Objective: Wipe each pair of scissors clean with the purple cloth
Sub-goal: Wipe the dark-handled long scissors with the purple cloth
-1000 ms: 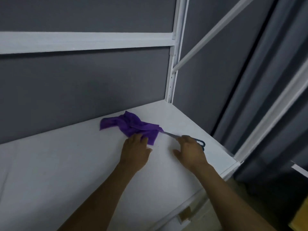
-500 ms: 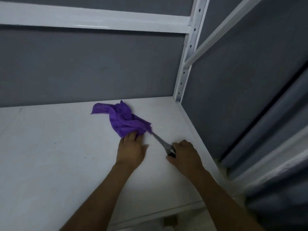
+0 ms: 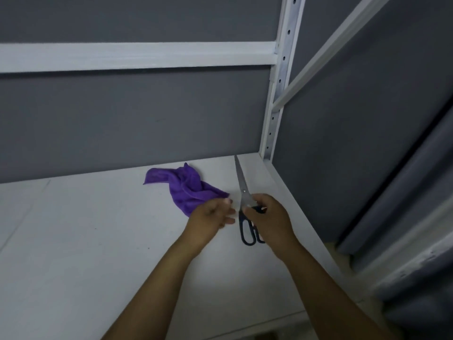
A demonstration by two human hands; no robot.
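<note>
Up close, the right hand (image 3: 268,217) is curled around the scissors (image 3: 245,204) just below the pivot, fingers wrapped over the top of the dark handles, so it clearly holds them. The closed blades point away from the person toward the back corner of the white shelf (image 3: 85,241), the tip ending near the foot of the perforated white upright (image 3: 282,77). The dark handle loops stick out beneath the hand, toward the person; whether they rest on the shelf or hang just above it I cannot tell.

The left hand (image 3: 210,215) sits just beside the right, fingers loosely bent and half closed, its fingertips at the near edge of the purple cloth (image 3: 186,187). It touches or pinches that corner, though motion blur hides the exact grip. The cloth itself lies crumpled on the shelf, stretching from the left hand back and to the left toward the grey back wall (image 3: 122,123). Cloth and blades lie close together, not overlapping, the blades just to the cloth's right.
</note>
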